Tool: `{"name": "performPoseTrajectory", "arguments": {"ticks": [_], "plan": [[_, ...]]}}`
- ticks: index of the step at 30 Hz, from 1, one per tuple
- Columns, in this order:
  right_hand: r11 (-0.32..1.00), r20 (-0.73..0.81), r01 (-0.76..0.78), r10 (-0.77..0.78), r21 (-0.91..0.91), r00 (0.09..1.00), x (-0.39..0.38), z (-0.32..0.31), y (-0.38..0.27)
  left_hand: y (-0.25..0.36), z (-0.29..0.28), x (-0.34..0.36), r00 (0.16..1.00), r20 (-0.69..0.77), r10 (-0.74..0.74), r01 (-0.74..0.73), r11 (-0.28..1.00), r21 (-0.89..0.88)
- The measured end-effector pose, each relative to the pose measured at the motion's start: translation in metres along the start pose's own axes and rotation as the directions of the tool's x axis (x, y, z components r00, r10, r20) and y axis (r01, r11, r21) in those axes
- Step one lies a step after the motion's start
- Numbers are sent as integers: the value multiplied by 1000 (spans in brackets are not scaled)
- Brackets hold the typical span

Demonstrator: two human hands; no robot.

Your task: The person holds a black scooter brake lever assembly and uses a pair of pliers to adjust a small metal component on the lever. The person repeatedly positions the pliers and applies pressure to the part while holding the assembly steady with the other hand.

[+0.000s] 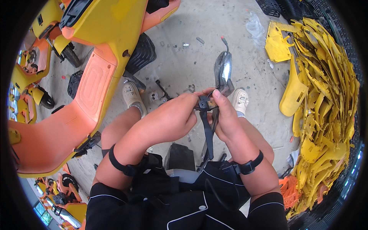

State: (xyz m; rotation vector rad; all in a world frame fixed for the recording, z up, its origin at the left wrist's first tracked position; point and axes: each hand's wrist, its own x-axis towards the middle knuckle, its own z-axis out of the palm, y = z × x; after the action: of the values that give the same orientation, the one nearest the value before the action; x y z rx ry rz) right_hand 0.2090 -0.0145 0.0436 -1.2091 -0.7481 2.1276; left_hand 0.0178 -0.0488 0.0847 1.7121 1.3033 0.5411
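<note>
Between my knees I hold a long black bracket (203,104) with both hands. A lamp (225,71) with a clear, shiny lens is at its far end, and a thin cable with a red tip sticks out beyond. My left hand (180,113) is closed at the bracket's left side, with its fingertips partly hidden. My right hand (225,115) grips the other side, the thumb pressed near a small brownish patch. Dark straps or arms (208,134) hang from the bracket toward my lap.
A yellow and orange scooter body (90,82) stands close on my left, with more scooters behind it. To the right rises a tall pile of yellow plastic panels (324,107), with an orange basket (289,191) nearby. Small parts and a plastic bag (255,27) lie on the concrete floor.
</note>
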Motion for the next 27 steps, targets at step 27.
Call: {"name": "performPoseTrajectory", "arguments": {"ticks": [27], "plan": [[983,-144,-95,119,159,982,15,13,-7,-17,17,14,921,37,-387,354,795,-493]]}}
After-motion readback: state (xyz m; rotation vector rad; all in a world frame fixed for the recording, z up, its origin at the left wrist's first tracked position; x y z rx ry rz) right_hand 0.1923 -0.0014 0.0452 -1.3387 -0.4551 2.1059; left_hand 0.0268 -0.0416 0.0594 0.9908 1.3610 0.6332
